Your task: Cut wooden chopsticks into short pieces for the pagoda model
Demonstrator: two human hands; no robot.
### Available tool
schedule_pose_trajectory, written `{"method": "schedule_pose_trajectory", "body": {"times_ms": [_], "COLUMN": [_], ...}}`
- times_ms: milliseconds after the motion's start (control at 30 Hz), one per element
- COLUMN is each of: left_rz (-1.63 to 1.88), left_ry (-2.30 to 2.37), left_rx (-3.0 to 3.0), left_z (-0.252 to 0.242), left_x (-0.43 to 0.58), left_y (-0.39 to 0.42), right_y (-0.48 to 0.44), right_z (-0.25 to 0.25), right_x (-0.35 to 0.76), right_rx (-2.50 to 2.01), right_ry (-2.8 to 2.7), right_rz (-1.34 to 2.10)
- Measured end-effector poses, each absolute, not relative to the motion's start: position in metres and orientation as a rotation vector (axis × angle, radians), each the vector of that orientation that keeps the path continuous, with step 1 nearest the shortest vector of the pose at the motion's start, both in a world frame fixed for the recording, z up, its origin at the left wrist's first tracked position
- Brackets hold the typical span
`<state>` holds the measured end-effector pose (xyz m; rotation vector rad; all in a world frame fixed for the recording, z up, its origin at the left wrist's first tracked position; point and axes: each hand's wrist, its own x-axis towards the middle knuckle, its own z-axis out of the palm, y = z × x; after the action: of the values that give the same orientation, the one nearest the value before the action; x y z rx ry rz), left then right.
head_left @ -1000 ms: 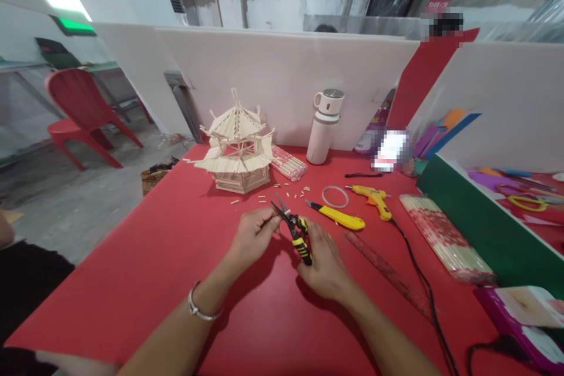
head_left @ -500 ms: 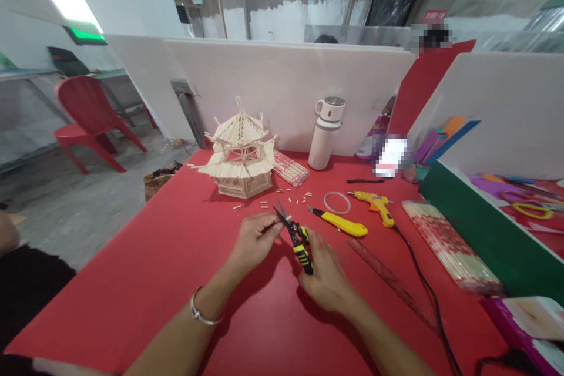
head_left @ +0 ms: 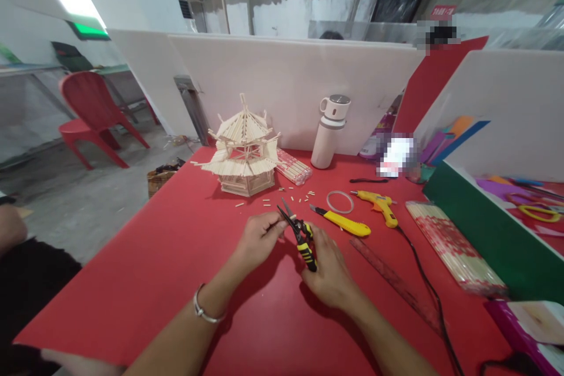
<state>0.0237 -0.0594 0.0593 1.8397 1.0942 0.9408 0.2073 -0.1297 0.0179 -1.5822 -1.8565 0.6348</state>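
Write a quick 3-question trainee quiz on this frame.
1. True or false: the right hand grips the yellow-and-black cutters.
2. Which thing lies closest to the cutters? A) yellow utility knife B) glue gun C) red chair
3. Fill in: the white flask stands to the ___ of the stick pagoda.

Key: 1 true; 2 A; 3 right.
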Motion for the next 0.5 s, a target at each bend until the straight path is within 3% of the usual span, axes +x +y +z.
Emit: {"method": "schedule_pose_trajectory", "body": {"times_ms": [333, 500], "left_rz": [1.03, 0.996], "left_ry": [1.022, 0.993], "left_rx": [1.932, 1.875], "left_z": [0.0614, 0.0638], "left_x": [0.0211, 0.0205], "left_y": [-0.0566, -0.057], "right_y": [-0.1328, -0.1333], "right_z": [0.0184, 0.017], "right_x": [0.2029, 0.1997], "right_rx": [-1.532, -1.479], "right_ry": [-1.802, -1.641], "right_rz": [0.731, 0.934]}}
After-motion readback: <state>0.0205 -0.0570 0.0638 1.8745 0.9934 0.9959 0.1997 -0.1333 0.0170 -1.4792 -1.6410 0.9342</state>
